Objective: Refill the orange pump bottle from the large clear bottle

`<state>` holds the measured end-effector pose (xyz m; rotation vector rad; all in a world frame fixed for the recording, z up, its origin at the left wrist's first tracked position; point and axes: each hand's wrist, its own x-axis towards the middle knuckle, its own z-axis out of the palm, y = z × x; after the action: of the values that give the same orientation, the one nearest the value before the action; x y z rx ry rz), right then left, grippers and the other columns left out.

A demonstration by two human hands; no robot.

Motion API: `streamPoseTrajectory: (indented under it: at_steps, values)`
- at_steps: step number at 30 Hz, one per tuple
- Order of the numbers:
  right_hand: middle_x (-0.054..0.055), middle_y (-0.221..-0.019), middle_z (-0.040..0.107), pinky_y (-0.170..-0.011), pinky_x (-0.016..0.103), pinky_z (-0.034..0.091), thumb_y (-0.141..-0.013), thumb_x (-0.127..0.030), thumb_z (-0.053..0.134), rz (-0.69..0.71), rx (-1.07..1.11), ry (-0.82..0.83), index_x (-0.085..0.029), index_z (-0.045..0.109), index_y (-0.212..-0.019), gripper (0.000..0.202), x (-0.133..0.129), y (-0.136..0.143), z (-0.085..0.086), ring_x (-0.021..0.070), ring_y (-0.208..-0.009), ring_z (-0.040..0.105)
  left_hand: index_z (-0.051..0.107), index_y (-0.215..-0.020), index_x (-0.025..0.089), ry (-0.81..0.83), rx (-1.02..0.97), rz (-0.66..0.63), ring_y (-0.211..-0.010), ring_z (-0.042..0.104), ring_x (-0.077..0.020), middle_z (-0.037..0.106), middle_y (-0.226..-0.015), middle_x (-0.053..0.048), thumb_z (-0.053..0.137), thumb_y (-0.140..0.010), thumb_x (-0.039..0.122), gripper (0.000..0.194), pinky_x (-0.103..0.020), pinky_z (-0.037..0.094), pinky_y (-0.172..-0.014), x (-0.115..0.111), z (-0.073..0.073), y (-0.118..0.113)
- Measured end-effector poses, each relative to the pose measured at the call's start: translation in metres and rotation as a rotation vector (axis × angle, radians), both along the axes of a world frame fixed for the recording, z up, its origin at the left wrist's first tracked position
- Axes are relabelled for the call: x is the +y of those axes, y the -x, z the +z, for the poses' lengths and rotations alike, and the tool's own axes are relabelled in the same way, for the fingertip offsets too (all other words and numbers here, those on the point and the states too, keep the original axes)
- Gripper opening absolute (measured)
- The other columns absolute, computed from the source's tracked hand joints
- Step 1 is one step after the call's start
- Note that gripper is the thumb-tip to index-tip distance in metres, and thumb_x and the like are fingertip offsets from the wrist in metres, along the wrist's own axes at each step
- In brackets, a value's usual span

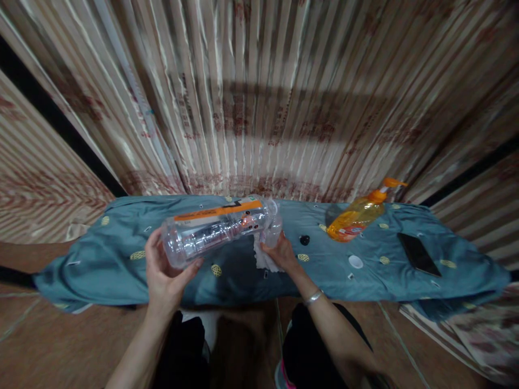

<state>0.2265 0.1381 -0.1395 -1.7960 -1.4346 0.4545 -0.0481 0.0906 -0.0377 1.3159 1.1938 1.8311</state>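
A large clear plastic bottle (214, 229) with an orange and white label lies tilted above the cloth-covered surface, its base to the left and its neck to the upper right. My left hand (164, 270) is wrapped round the base end, thumb along the underside. At the neck end, my right hand (281, 251) presses a whitish tissue (265, 256) against the bottle; its fingers are partly hidden behind the tissue. The bottle looks empty.
Green-blue patterned cloth (239, 281) covers the narrow surface. To the right are an orange pump bottle (357, 216), a small black object (304, 240), a white disc (356, 262) and a dark phone (419, 254). A striped curtain (259, 108) hangs behind.
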Motion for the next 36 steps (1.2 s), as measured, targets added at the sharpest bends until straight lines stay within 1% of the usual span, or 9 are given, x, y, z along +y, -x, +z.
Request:
streamPoseTrajectory:
  at_steps: [3,7,12,17,20,26,29,33,36]
  values:
    - [0.011,-0.111,0.082,-0.094,0.044,0.064,-0.074,-0.03,0.083,0.0,0.005,0.007,-0.022,0.062,-0.123,0.054,0.0005,0.0001,-0.0007,0.0338,-0.107,0.08,0.055,-0.132,0.026,-0.005,-0.004,0.003,-0.116,0.068,-0.0312,0.067,-0.128,-0.01,0.098,-0.052,0.033,0.092,-0.042,0.061,-0.095,0.0011,-0.0027,0.0008]
    - [0.013,-0.114,0.081,-0.096,0.047,0.064,-0.075,-0.031,0.082,0.01,0.013,0.023,-0.021,0.061,-0.125,0.055,0.0008,-0.0008,-0.0008,0.0354,-0.109,0.08,0.056,-0.133,0.026,-0.001,-0.007,-0.008,-0.119,0.068,-0.0328,0.067,-0.129,-0.011,0.099,-0.052,0.035,0.092,-0.044,0.06,-0.098,0.002,-0.0056,0.002]
    - [0.01,-0.112,0.082,-0.096,0.044,0.064,-0.075,-0.031,0.082,0.022,0.017,0.0,-0.022,0.061,-0.125,0.055,0.0012,-0.0025,-0.0027,0.0326,-0.108,0.08,0.055,-0.134,0.026,0.003,-0.027,-0.008,-0.121,0.067,-0.0339,0.065,-0.131,-0.011,0.099,-0.05,0.034,0.095,-0.046,0.059,-0.101,0.0018,-0.0058,0.0017]
    - [0.012,-0.114,0.081,-0.096,0.045,0.064,-0.075,-0.03,0.081,0.013,0.013,0.005,-0.02,0.061,-0.126,0.055,0.0013,-0.0013,-0.0029,0.0329,-0.108,0.08,0.057,-0.133,0.026,-0.01,-0.023,-0.01,-0.117,0.067,-0.0302,0.067,-0.128,-0.01,0.099,-0.052,0.03,0.091,-0.04,0.06,-0.096,0.001,-0.0034,0.0004]
    - [0.012,-0.116,0.081,-0.097,0.045,0.063,-0.076,-0.03,0.08,0.018,0.012,0.01,-0.021,0.06,-0.128,0.057,0.0009,-0.0006,-0.0021,0.0333,-0.11,0.079,0.057,-0.131,0.025,-0.007,-0.026,-0.019,-0.118,0.066,-0.0296,0.067,-0.129,-0.01,0.099,-0.052,0.029,0.09,-0.039,0.06,-0.096,0.0008,-0.0028,0.0007]
    - [0.013,-0.116,0.081,-0.097,0.043,0.064,-0.076,-0.029,0.082,0.004,0.021,0.009,-0.019,0.06,-0.127,0.057,0.0004,0.0004,-0.0025,0.0337,-0.111,0.079,0.056,-0.134,0.026,0.012,-0.011,-0.018,-0.124,0.065,-0.0332,0.066,-0.135,-0.011,0.098,-0.053,0.031,0.091,-0.044,0.059,-0.1,0.001,-0.0045,0.0024]
    - [0.012,-0.116,0.081,-0.097,0.043,0.064,-0.075,-0.028,0.082,0.009,0.015,0.014,-0.021,0.061,-0.125,0.054,0.0009,0.0007,-0.0023,0.0328,-0.11,0.08,0.056,-0.135,0.026,0.021,-0.018,-0.015,-0.125,0.065,-0.0334,0.065,-0.137,-0.012,0.098,-0.053,0.03,0.093,-0.044,0.059,-0.102,0.0004,-0.0052,0.0027]
    - [0.012,-0.116,0.081,-0.097,0.046,0.064,-0.076,-0.03,0.081,0.018,0.006,0.035,-0.021,0.061,-0.124,0.052,0.0008,0.0004,0.0,0.0336,-0.11,0.08,0.056,-0.138,0.026,0.016,-0.031,-0.032,-0.125,0.066,-0.0326,0.065,-0.141,-0.012,0.098,-0.054,0.027,0.094,-0.043,0.06,-0.1,-0.0008,-0.0052,0.0024]
    - [0.013,-0.116,0.081,-0.097,0.045,0.064,-0.076,-0.029,0.081,0.023,0.016,0.042,-0.019,0.061,-0.126,0.054,-0.0001,0.0005,0.0024,0.0333,-0.11,0.08,0.056,-0.137,0.025,0.015,-0.031,-0.031,-0.123,0.067,-0.0329,0.065,-0.141,-0.013,0.098,-0.053,0.026,0.094,-0.043,0.061,-0.099,-0.0016,-0.0047,0.0019]
